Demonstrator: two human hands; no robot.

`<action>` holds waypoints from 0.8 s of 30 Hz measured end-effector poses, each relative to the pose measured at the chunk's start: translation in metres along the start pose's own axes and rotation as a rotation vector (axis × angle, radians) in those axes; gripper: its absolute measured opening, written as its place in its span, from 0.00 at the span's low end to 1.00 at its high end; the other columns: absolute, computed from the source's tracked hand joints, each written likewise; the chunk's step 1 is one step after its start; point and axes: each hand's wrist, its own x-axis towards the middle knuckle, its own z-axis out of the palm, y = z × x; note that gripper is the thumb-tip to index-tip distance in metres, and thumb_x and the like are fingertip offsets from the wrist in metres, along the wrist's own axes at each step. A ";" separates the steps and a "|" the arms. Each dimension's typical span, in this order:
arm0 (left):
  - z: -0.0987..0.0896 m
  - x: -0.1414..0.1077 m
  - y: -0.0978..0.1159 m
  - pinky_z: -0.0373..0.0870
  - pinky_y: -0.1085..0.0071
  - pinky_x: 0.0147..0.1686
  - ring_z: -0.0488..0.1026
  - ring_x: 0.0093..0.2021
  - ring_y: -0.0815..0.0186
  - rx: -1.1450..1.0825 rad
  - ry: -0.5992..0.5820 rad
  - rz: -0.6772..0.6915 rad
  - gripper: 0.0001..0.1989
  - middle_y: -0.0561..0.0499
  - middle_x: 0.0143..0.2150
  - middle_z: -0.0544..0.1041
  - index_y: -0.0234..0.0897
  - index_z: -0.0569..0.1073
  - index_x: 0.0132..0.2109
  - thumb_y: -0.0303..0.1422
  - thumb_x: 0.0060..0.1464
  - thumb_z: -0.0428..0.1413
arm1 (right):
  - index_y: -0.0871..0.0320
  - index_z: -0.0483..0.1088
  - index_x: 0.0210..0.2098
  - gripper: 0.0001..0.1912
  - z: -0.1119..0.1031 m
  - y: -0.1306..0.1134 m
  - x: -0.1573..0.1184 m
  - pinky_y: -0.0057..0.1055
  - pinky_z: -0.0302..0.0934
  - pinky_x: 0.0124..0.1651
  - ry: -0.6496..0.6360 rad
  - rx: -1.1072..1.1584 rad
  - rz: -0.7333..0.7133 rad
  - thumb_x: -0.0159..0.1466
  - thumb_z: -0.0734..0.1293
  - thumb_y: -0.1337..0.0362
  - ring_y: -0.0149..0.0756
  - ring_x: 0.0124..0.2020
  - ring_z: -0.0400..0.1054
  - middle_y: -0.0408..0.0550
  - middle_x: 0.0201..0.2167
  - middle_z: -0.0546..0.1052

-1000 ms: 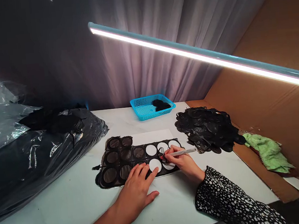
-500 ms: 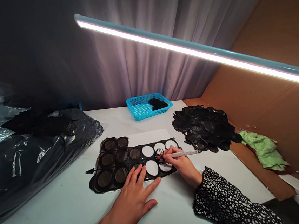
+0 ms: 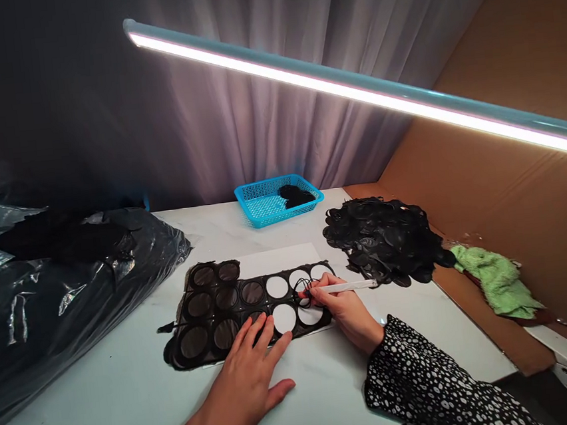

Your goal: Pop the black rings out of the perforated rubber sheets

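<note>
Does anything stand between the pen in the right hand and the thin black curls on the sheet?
Nothing visible does. The white pen in the right hand has its tip right at the thin black curls on the black sheet. The left hand rests on the sheet, further left.

No text, labels or numbers can be read anywhere.

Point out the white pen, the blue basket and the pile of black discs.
White pen (image 3: 345, 287): head view, on its barrel.
Blue basket (image 3: 269, 218): head view, on its front wall.
Pile of black discs (image 3: 384, 241): head view, on its middle.
</note>
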 end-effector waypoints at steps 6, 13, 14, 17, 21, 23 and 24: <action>0.002 -0.007 -0.004 0.62 0.51 0.61 0.59 0.66 0.50 -0.031 0.045 0.033 0.31 0.43 0.67 0.62 0.43 0.60 0.67 0.47 0.61 0.55 | 0.56 0.63 0.25 0.19 0.001 0.000 0.001 0.33 0.61 0.41 0.005 -0.032 -0.011 0.57 0.73 0.51 0.42 0.41 0.73 0.45 0.31 0.73; 0.000 -0.010 -0.003 0.65 0.50 0.59 0.59 0.67 0.49 -0.019 0.061 0.041 0.31 0.42 0.67 0.62 0.43 0.59 0.67 0.46 0.60 0.56 | 0.57 0.64 0.25 0.18 0.001 0.000 0.000 0.32 0.61 0.43 0.000 0.023 0.001 0.56 0.74 0.54 0.41 0.42 0.73 0.45 0.31 0.74; -0.002 -0.010 -0.002 0.65 0.51 0.59 0.59 0.67 0.49 -0.020 0.064 0.041 0.30 0.42 0.67 0.62 0.43 0.61 0.66 0.45 0.61 0.56 | 0.57 0.64 0.25 0.18 0.002 0.000 0.001 0.31 0.61 0.43 0.001 0.056 0.007 0.56 0.75 0.55 0.40 0.42 0.73 0.45 0.30 0.74; -0.005 -0.009 -0.003 0.66 0.53 0.58 0.60 0.66 0.50 0.032 0.095 0.061 0.27 0.42 0.66 0.63 0.42 0.63 0.65 0.44 0.62 0.55 | 0.57 0.64 0.24 0.17 0.000 -0.009 0.001 0.29 0.61 0.42 0.023 0.224 0.055 0.56 0.75 0.58 0.37 0.41 0.73 0.43 0.29 0.74; 0.001 -0.006 -0.017 0.64 0.56 0.58 0.62 0.64 0.52 0.175 0.212 0.169 0.27 0.46 0.67 0.62 0.42 0.63 0.65 0.44 0.62 0.52 | 0.57 0.68 0.26 0.12 -0.022 -0.046 -0.017 0.28 0.64 0.47 0.163 0.545 -0.027 0.55 0.76 0.63 0.32 0.41 0.73 0.41 0.33 0.76; 0.014 -0.002 -0.031 0.58 0.56 0.61 0.61 0.64 0.52 0.250 0.279 0.266 0.26 0.50 0.68 0.62 0.43 0.64 0.66 0.45 0.63 0.50 | 0.55 0.71 0.30 0.10 -0.042 -0.074 -0.040 0.30 0.66 0.49 0.301 0.617 -0.234 0.55 0.76 0.63 0.30 0.40 0.73 0.40 0.36 0.77; 0.022 0.002 -0.039 0.56 0.57 0.63 0.62 0.64 0.54 0.271 0.315 0.330 0.27 0.51 0.67 0.63 0.42 0.63 0.66 0.44 0.64 0.49 | 0.55 0.72 0.31 0.09 -0.052 -0.088 -0.055 0.31 0.66 0.50 0.375 0.613 -0.363 0.55 0.75 0.62 0.31 0.40 0.73 0.40 0.36 0.77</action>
